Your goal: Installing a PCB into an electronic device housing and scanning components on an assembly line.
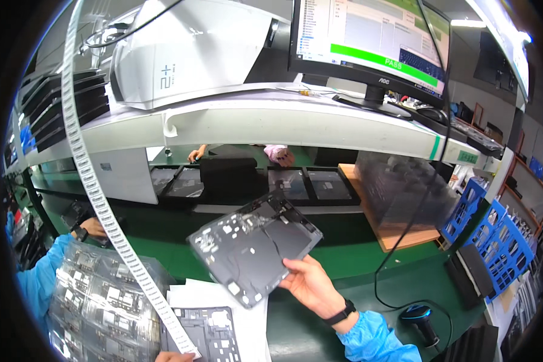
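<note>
My right hand [311, 286], with a black wristband, grips the lower right edge of a dark grey tablet housing [256, 247]. The housing is tilted above the bench, its inner side with small white pads and a thin cable facing me. At the lower edge my left hand [174, 357] shows only in part, its fingers closed at the lower end of a long white strip of labels [105, 208]. Beside those fingers, a second tablet housing [208, 332] lies on white paper [256, 323]. Clear plastic trays [102, 295] with small parts stand to the left.
A shelf [235, 123] crosses above the bench, bearing a monitor [368, 54] and a white machine [187, 54]. Clear trays [404, 193] stand on a wooden board at right, near blue racks [504, 232]. A corded scanner [419, 323] lies nearby. A co-worker's hand [93, 229] is at left.
</note>
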`<state>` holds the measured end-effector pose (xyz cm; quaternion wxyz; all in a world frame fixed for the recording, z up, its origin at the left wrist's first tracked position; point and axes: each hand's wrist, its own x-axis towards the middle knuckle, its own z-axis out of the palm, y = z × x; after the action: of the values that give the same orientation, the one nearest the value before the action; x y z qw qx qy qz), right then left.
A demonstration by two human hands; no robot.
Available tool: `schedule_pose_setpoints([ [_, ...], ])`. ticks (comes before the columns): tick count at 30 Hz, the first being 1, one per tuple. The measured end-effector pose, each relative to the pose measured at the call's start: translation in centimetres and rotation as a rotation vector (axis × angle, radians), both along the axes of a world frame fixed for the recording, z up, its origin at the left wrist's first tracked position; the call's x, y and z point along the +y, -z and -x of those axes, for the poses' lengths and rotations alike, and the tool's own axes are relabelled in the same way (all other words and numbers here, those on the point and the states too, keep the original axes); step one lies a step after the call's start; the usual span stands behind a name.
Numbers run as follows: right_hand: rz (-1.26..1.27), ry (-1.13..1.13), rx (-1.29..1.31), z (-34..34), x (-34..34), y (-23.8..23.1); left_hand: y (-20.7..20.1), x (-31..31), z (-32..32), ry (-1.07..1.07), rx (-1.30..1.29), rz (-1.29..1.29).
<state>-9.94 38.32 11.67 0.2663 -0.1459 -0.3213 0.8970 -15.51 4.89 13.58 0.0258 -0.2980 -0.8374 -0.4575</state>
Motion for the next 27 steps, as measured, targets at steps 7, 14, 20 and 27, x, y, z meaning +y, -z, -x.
schedule_pose_setpoints([
  [7, -0.092, -0.186, -0.083, -9.2, -7.5, -1.2, 0.1, -1.6, -0.9, -0.158, 0.236, -0.042],
  [14, -0.238, -0.447, -0.155, -13.6, -8.6, -1.1, -2.5, -1.0, -6.0, 0.034, -0.257, -0.425],
  [20, -0.327, -0.657, -0.120, -13.7, -9.0, -1.3, -3.0, -0.8, -9.6, 0.099, -0.613, -0.305],
  [27, -0.403, -0.718, -0.102, -14.1, -8.9, -0.8, -1.0, -1.6, -11.3, 0.148, -0.594, -0.581],
])
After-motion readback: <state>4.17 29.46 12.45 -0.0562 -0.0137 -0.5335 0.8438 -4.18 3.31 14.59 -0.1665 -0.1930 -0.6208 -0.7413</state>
